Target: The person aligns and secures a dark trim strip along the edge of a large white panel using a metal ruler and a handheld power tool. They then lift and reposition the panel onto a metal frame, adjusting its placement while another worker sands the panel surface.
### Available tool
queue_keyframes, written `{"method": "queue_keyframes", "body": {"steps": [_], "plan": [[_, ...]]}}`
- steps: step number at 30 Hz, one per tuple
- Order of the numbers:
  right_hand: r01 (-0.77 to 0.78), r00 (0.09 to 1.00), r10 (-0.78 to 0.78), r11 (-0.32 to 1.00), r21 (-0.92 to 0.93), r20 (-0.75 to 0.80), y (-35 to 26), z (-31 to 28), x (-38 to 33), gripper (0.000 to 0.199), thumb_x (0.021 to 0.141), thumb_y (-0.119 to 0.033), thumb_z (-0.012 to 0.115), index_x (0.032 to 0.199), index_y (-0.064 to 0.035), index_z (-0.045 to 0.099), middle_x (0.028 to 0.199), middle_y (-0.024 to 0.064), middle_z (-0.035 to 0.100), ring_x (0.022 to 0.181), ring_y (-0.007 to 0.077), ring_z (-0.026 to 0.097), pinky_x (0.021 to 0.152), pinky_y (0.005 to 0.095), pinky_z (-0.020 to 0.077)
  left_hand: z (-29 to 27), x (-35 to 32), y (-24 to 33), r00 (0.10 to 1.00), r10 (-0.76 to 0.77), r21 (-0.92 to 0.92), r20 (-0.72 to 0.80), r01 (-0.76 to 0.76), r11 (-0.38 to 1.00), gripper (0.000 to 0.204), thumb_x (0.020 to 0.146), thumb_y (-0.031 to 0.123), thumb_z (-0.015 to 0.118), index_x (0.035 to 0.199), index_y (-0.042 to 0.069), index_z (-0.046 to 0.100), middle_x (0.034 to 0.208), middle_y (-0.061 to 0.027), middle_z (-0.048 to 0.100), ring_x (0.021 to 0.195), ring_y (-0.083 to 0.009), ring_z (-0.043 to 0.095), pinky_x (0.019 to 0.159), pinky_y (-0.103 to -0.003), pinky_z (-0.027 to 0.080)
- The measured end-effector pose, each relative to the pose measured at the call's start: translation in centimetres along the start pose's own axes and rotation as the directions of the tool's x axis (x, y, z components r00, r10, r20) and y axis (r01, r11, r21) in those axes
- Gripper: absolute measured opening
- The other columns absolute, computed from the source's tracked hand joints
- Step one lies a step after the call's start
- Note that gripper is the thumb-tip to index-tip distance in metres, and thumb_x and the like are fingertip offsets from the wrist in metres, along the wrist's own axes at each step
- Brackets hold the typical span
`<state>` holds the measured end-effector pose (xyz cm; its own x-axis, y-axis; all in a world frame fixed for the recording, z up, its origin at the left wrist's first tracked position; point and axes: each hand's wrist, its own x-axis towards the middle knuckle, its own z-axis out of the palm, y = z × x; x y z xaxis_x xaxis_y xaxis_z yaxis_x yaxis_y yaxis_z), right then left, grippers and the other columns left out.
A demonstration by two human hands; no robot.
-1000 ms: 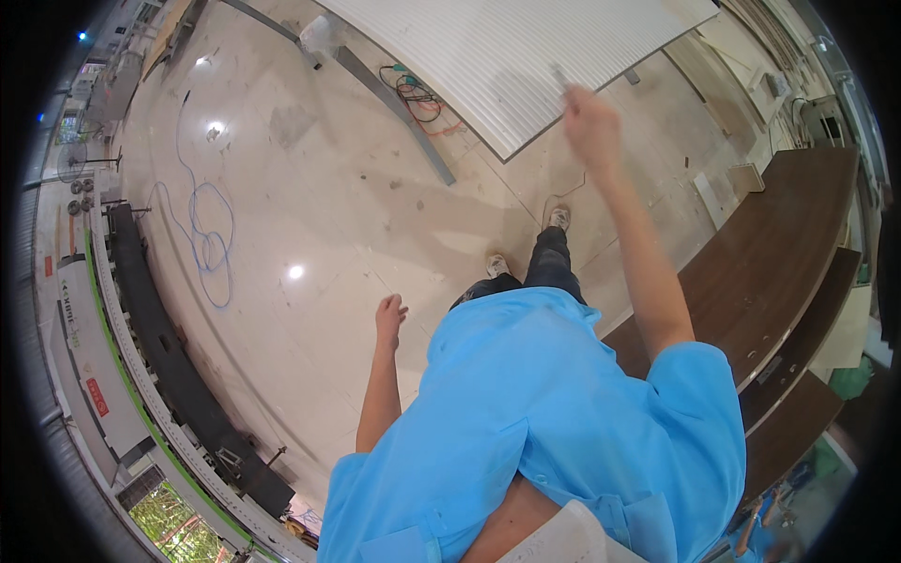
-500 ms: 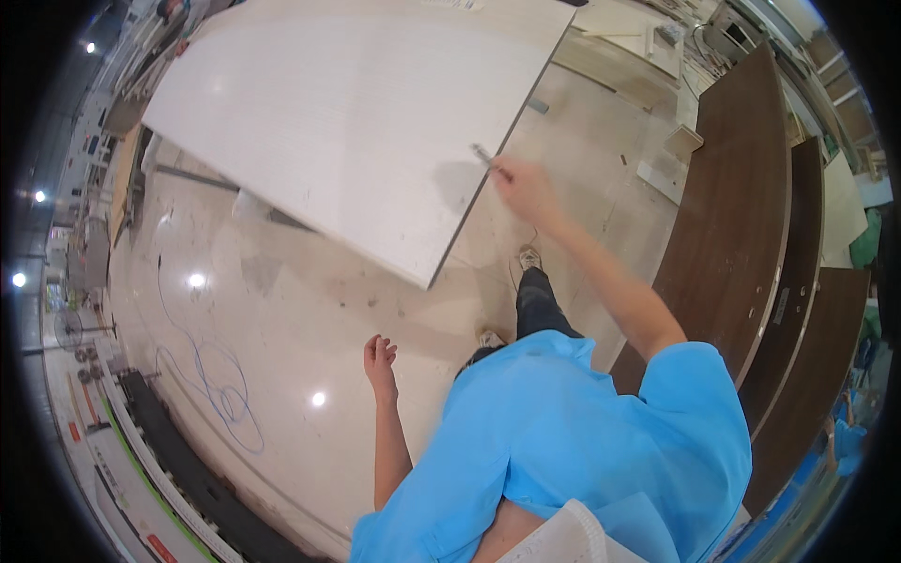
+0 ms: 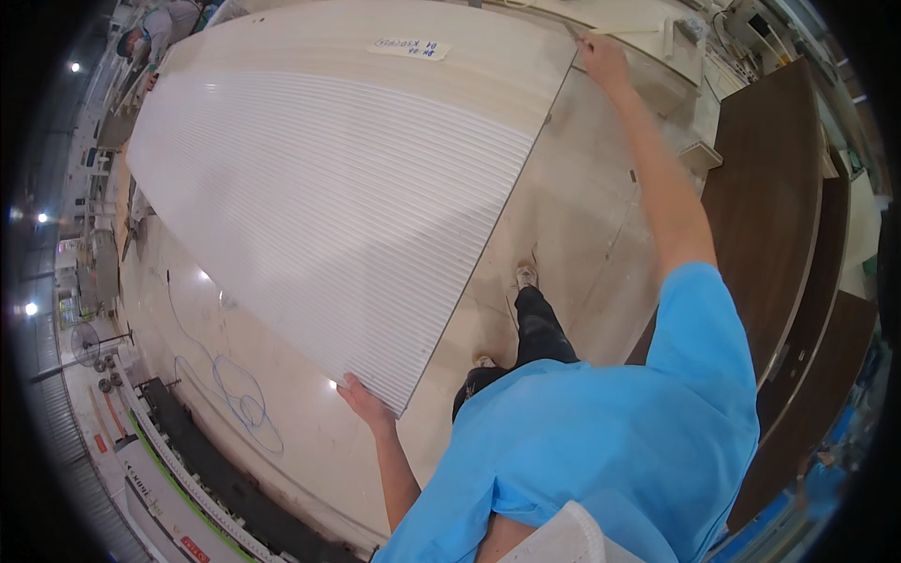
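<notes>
Panel (image 3: pixel 328 225), white & ribbed, lies face up ahead of the wearer; what holds it up is hidden. Left hand (image 3: pixel 371 406) is on its near corner, fingers at the edge; can't tell if that's a firm grip or mere contact. Right hand (image 3: pixel 605 64) is at its far right corner, poss. w/ a thin tool (image 3: pixel 571 31) at the fingers; too blurry to tell if it's closed. Main risk: twist or slide from uneven force, b/c a co-worker's hand (image 3: pixel 152 83) is at the panel's far left end & timing cld differ. If the near corner slips, it'd prob. drop nr the shoe (image 3: pixel 526 275) just right of the panel. Swinging wide cld knock the brown boards (image 3: pixel 765 216) on its right; stepping left of it risks snagging the blue hose (image 3: pixel 246 410).
</notes>
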<state>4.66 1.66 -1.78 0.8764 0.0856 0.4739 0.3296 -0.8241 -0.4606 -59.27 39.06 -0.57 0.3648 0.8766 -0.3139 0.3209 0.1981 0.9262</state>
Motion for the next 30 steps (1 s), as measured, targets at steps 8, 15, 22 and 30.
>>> {"method": "queue_keyframes", "body": {"steps": [8, 15, 22, 30], "plan": [[0.309, 0.933, -0.325, 0.943, 0.121, 0.153, -4.1, -0.1, -8.2, 0.026, 0.097, -0.019, 0.056, 0.114, -0.0098, 0.073, 0.111, 0.0129, 0.073, 0.103, 0.0333, 0.068, 0.088, 0.0463, 0.0548, -1.2, -0.1, -0.8, 0.993, 0.028, 0.164, -0.115, -0.009, 0.986, 0.063, 0.11, 0.037, 0.042, 0.149, -0.011, 0.029, 0.145, -0.027, 0.045, 0.129, -0.0333, 0.051, 0.11, -0.04, 0.041], [0.262, 0.57, -0.465, 0.884, 0.386, 0.678, -19.3, -7.0, -25.2, 0.027, 0.099, -0.014, 0.053, 0.119, -0.0069, 0.07, 0.114, 0.0151, 0.07, 0.114, 0.0349, 0.064, 0.097, 0.0449, 0.0525, -1.2, 0.2, -1.3, 0.988, 0.067, 0.293, -0.14, -0.024, 0.956, 0.063, 0.11, 0.036, 0.042, 0.148, -0.013, 0.029, 0.143, -0.0276, 0.047, 0.126, -0.0334, 0.052, 0.11, -0.041, 0.041], [0.192, 0.933, -0.248, 0.956, 0.221, 0.263, -10.6, -2.6, -15.9, 0.027, 0.093, -0.008, 0.056, 0.115, -0.003, 0.071, 0.108, 0.0182, 0.072, 0.103, 0.0373, 0.068, 0.087, 0.046, 0.054, -0.6, 0.8, -1.6, 0.996, 0.063, 0.125, -0.057, -0.055, 0.991, 0.062, 0.11, 0.039, 0.042, 0.144, -0.012, 0.033, 0.143, -0.0254, 0.048, 0.132, -0.0313, 0.048, 0.113, -0.04, 0.037], [0.354, 0.685, -0.537, 0.836, 0.419, 0.493, -27.5, -7.3, -40.2, 0.04, 0.089, -0.007, 0.061, 0.129, -0.0108, 0.063, 0.11, 0.0144, 0.071, 0.1, 0.0355, 0.067, 0.089, 0.0453, 0.0551, -2.5, 0.2, -1.5, 0.987, -0.137, -0.172, 0.08, 0.149, 0.974, 0.064, 0.11, 0.047, 0.04, 0.15, -0.002, 0.036, 0.133, -0.0184, 0.056, 0.12, -0.0254, 0.057, 0.102, -0.037, 0.045]]}}
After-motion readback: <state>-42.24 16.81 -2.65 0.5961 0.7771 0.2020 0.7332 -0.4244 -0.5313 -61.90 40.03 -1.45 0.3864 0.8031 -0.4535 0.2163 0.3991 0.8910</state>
